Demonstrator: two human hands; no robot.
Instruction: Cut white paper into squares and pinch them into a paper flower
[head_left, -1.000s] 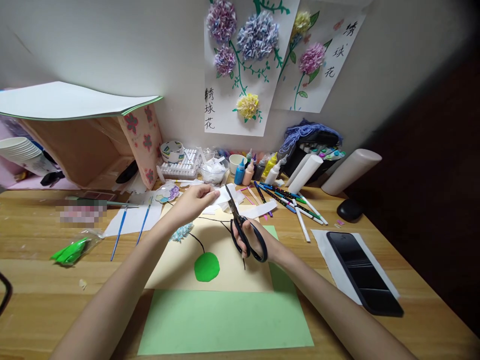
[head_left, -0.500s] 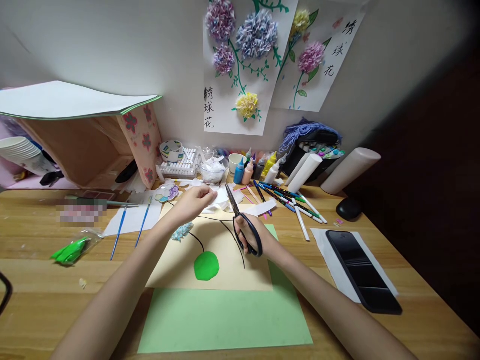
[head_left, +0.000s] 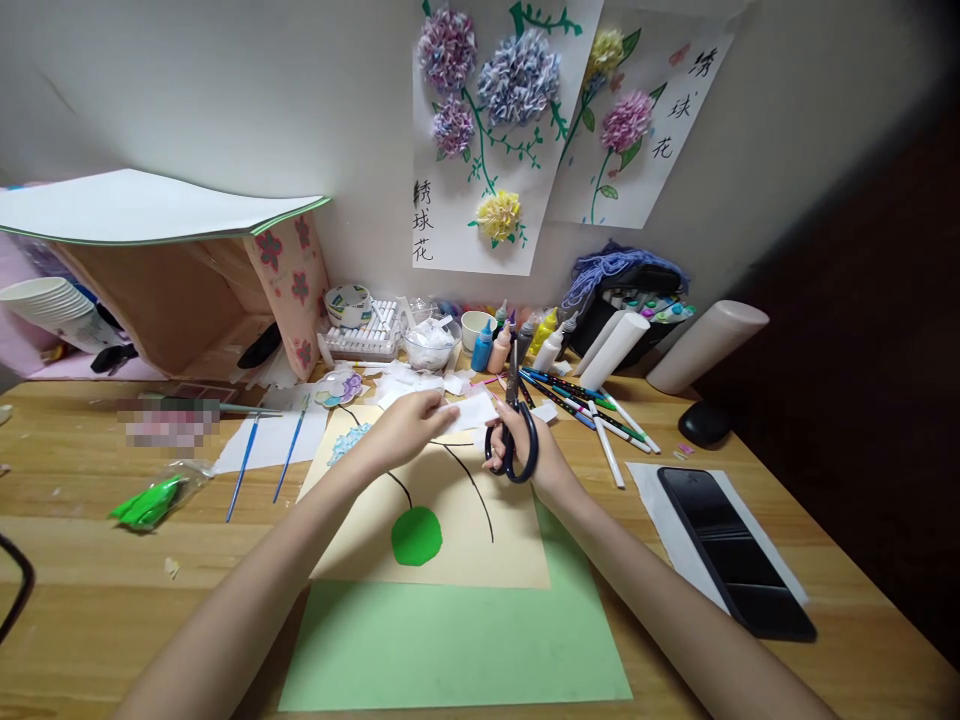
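Observation:
My left hand (head_left: 412,428) pinches a small white paper strip (head_left: 472,411) above the cream sheet (head_left: 352,555). Dark-handled scissors (head_left: 513,378) are in my right hand (head_left: 546,462), their blades pointing up and away and looking closed. The right fingertips come close to the strip's right end; whether they touch it I cannot tell. Below, the cream sheet carries drawn black lines, a flat green round patch (head_left: 416,537) and a pale blue ruffled flower (head_left: 346,443), partly behind my left arm. Under it lies a larger light green sheet (head_left: 450,650).
White paper scraps (head_left: 409,385) lie behind the hands, near a clear bowl (head_left: 433,345) of scraps and paint bottles (head_left: 482,348). Pens (head_left: 592,405), a phone (head_left: 731,550) and a mouse (head_left: 703,420) are on the right. Brushes (head_left: 242,468) and a green packet (head_left: 154,503) lie left.
My right hand with the scissors has moved slightly right, and the blades have turned more upright. My left hand has shifted right and lower, with the white strip now stretching between the hands.

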